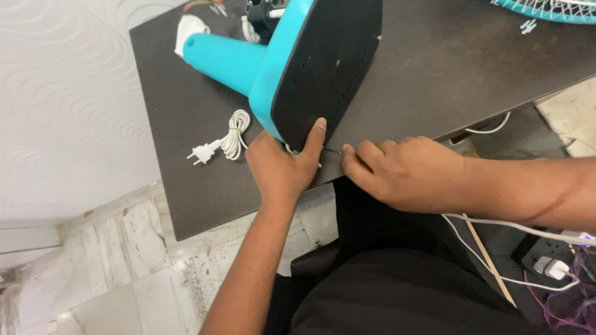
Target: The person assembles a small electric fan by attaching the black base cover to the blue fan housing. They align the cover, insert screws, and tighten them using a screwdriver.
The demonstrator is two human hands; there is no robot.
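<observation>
A turquoise fan stand lies on its side on the dark table (434,68), its black base underside (329,62) facing me and its turquoise pole (223,59) pointing left. My left hand (282,167) grips the lower edge of the base, thumb pressed on the black underside. My right hand (397,174) pinches a thin metal tool (332,149), whose tip touches the base edge beside my left thumb. A white power cord, coiled and tied, with its plug (220,144), rests on the table left of my left hand.
A turquoise fan grille (546,9) shows at the top right. White cables and a power strip with plugs (552,263) lie at the lower right. A thin wooden stick (487,260) rests near my lap. White wall and tiled floor lie to the left.
</observation>
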